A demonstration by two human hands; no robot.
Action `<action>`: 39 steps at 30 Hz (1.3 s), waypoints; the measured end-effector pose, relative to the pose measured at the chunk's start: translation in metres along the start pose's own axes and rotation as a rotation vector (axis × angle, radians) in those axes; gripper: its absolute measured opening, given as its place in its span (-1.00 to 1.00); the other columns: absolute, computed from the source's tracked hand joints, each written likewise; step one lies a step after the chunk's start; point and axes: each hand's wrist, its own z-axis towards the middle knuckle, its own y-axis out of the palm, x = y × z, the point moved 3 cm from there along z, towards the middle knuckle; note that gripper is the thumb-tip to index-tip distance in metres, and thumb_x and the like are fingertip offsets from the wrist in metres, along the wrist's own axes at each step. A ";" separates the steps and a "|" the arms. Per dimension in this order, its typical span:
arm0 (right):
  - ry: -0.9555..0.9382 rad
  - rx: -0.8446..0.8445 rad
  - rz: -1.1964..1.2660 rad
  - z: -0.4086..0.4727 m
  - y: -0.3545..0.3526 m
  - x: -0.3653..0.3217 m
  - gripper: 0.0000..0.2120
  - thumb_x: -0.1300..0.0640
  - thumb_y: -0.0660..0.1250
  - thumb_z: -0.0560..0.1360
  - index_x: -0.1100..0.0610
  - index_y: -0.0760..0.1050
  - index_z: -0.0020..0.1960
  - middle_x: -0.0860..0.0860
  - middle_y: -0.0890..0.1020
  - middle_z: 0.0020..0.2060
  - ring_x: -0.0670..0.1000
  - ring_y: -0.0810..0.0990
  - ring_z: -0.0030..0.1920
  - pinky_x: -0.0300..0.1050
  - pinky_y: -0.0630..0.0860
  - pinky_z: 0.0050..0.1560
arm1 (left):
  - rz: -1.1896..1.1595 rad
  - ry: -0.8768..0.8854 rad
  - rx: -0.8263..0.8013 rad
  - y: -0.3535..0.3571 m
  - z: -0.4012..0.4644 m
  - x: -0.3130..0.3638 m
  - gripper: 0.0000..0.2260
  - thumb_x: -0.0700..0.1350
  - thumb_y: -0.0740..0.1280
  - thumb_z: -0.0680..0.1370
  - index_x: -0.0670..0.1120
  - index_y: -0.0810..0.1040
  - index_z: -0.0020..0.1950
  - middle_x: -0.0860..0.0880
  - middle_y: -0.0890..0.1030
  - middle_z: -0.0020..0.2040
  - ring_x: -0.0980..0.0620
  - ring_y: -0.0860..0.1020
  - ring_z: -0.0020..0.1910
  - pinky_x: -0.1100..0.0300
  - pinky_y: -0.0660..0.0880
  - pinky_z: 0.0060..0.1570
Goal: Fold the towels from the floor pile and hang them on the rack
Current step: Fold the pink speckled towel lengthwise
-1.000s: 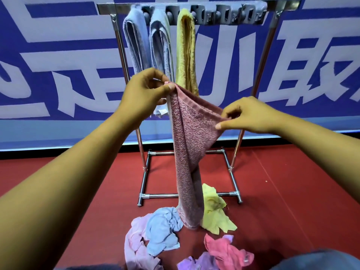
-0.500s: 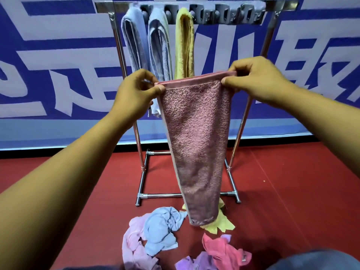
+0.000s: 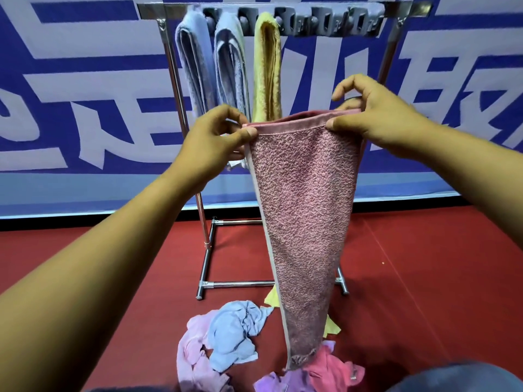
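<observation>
A dusty pink towel hangs lengthwise in front of me, folded double along its top hem. My left hand pinches its top left corner and my right hand pinches the top right corner. Behind it stands a metal rack with two pale blue towels and a yellow towel hung over its top bar. On the red floor below lies the pile: light blue, lilac, yellow, pink and purple towels, crumpled.
The right half of the rack's top bar holds a row of grey clips with nothing hung on them. A blue and white banner covers the wall behind. Dark fabric shows at the bottom right.
My right hand rose and moved right, spreading the pink towel's top edge flat and level. The towel now hangs wide and folded instead of bunched and twisted.
</observation>
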 end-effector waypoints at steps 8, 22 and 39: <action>0.000 -0.068 -0.186 0.002 0.022 -0.018 -0.73 0.22 0.10 0.56 -0.01 0.56 -0.04 -0.09 0.59 -0.15 -0.15 0.47 -0.20 -0.25 0.35 -0.21 | 0.012 0.061 0.005 0.008 0.000 0.004 -0.88 -0.21 0.38 0.54 -0.03 0.49 -0.11 -0.09 0.58 -0.20 0.03 0.61 -0.25 0.08 0.64 -0.15; -0.099 -0.060 -0.332 0.008 0.017 -0.024 -0.77 -0.01 0.41 0.47 0.15 0.64 -0.02 0.21 0.65 -0.10 -0.06 0.50 -0.19 -0.15 0.38 -0.15 | 0.041 0.080 0.010 -0.009 0.003 0.000 -0.93 -0.22 0.29 0.60 -0.05 0.45 0.00 -0.08 0.54 -0.18 0.07 0.55 -0.27 0.23 0.58 -0.23; 0.028 -0.478 0.021 -0.009 0.051 -0.040 -0.88 0.28 0.32 0.49 0.14 0.54 -0.20 -0.09 0.58 -0.37 -0.18 0.52 -0.32 -0.39 0.42 -0.24 | -0.133 0.012 -0.157 0.015 0.006 0.008 -0.85 -0.30 0.19 0.63 -0.09 0.49 -0.01 -0.05 0.53 -0.09 0.12 0.59 -0.21 0.23 0.57 -0.14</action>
